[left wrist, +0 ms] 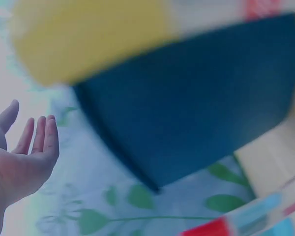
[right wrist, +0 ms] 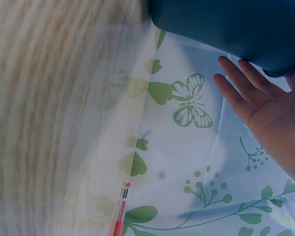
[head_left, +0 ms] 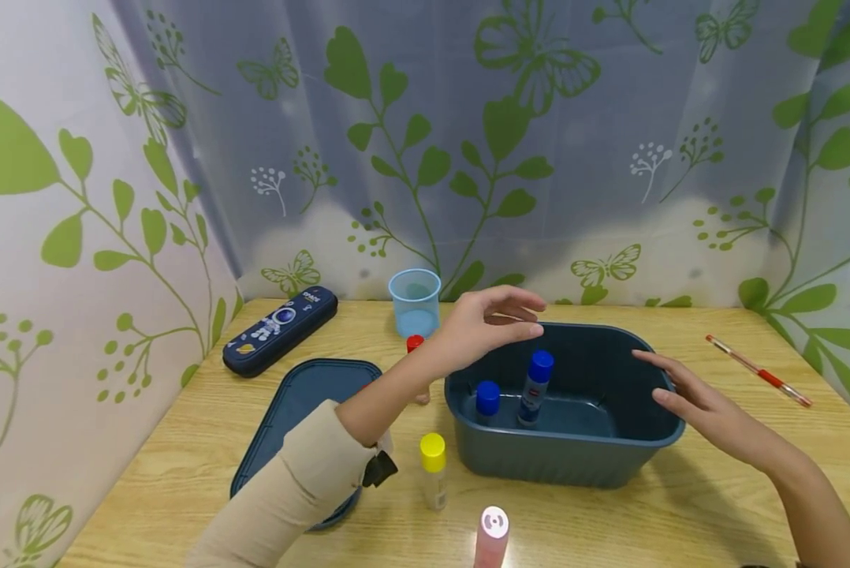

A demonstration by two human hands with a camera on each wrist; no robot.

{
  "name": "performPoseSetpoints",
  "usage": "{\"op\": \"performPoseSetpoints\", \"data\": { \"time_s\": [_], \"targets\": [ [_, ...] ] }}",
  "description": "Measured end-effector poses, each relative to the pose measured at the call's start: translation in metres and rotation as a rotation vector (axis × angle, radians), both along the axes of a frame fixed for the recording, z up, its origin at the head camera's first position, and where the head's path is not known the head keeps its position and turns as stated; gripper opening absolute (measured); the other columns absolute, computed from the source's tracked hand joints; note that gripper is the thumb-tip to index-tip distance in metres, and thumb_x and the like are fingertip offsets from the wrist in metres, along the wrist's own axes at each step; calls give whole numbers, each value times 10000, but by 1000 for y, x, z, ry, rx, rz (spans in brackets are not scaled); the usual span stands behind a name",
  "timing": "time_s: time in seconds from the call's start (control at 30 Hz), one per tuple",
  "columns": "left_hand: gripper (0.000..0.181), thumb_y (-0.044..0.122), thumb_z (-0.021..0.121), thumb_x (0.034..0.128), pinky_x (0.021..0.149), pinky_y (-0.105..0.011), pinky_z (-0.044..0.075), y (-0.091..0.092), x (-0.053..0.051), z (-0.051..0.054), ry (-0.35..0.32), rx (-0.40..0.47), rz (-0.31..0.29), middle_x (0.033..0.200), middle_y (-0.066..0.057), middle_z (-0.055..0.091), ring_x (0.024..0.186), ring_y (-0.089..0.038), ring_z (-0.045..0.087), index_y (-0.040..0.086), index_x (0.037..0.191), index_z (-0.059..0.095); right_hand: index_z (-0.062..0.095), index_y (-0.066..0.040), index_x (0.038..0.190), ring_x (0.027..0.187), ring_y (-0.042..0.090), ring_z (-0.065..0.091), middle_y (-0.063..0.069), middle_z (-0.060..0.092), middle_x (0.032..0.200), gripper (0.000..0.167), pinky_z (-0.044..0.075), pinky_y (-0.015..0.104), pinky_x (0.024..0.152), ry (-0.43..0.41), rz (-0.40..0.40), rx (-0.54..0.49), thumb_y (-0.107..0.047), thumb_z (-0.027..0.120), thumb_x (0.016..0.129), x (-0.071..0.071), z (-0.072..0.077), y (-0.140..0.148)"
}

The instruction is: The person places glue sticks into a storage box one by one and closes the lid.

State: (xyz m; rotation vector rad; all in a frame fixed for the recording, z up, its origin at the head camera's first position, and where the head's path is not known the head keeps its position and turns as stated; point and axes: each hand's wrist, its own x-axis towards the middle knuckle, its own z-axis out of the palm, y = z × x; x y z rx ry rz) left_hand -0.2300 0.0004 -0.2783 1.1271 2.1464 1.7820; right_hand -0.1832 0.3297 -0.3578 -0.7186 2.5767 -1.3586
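Note:
My left hand hangs over the left rim of a dark blue plastic bin, fingers loosely extended and nothing in them. At the bin's right end, my right hand rests by the rim, its fingers fairly straight; the right wrist view shows the hand alongside the bin wall. Inside the bin, a blue-capped tube like a glue stick stands upright, with a second blue-capped tube left of it, partly hidden. In front stand a yellow-capped tube and a pink tube.
A dark lid lies left, partly under my left forearm. Behind that forearm a red-capped tube is mostly hidden. A clear blue cup and a navy pencil case stand at the back. A red pen lies right.

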Motion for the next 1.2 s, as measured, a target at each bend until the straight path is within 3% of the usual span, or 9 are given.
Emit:
{"op": "performPoseSetpoints", "data": {
  "time_s": [0.07,0.23,0.33,0.43,0.47,0.67,0.87,1.07,1.2],
  "targets": [
    [313,77,640,869,843,-278,473,-7,16,9,17,49,-17,1103,-53,601,986,-116,574,20,1172,583,138,-184,1482,1263,520,84,237,11,1478,516,356,290,895,2,0,3,-97,330,1011,0,0,0],
    [315,4,645,847,883,-324,454,-21,61,14,56,96,-67,1118,-70,598,1002,-137,562,-10,1156,584,140,-187,1482,1261,523,88,234,8,1480,516,349,352,908,10,-5,7,-102,333,1011,-1,1,0],
    [303,2,660,833,893,-322,448,-27,83,5,55,70,-88,1109,-24,600,1005,-129,565,-12,1129,595,138,-184,1482,1262,524,74,236,1,1480,516,342,322,919,7,-1,-4,-98,331,1011,-1,1,0],
    [308,24,683,817,892,-310,448,-32,99,-10,10,29,-102,1097,27,604,1006,-119,569,-4,1114,610,138,-185,1482,1264,519,68,235,-2,1480,517,318,104,807,6,0,-9,-95,332,1011,-1,1,1],
    [309,32,685,817,893,-304,447,-34,103,-16,-9,16,-105,1100,32,604,1009,-118,567,0,1116,613,137,-181,1482,1262,522,63,239,-7,1479,518,325,148,851,3,2,-16,-93,332,1010,-1,1,1],
    [307,76,661,850,915,-268,421,-43,118,-51,-199,-50,-117,1118,71,603,1034,-94,539,64,1154,618,143,-178,1481,1263,522,59,239,-10,1478,515,316,134,856,4,6,-22,-94,334,1010,-2,1,0],
    [290,86,639,870,907,-254,419,-48,123,-72,-385,-86,-120,1107,44,605,1009,-100,536,97,1159,618,143,-171,1480,1257,525,61,250,-8,1474,514,297,67,806,9,10,-24,-90,332,1010,-1,2,-1],
    [263,86,629,874,900,-259,423,-52,124,-80,-412,-84,-125,1085,-20,616,981,-105,531,72,1137,631,136,-180,1482,1260,529,61,236,-13,1480,516,311,80,805,-1,14,-24,-90,328,1011,0,1,-1],
    [291,75,641,866,886,-267,431,-54,125,-82,-406,-105,-145,1086,27,614,981,-98,523,90,1157,627,138,-178,1481,1259,531,63,239,-13,1479,516,308,77,805,1,14,-23,-89,329,1011,1,0,-1]
  ]
}}
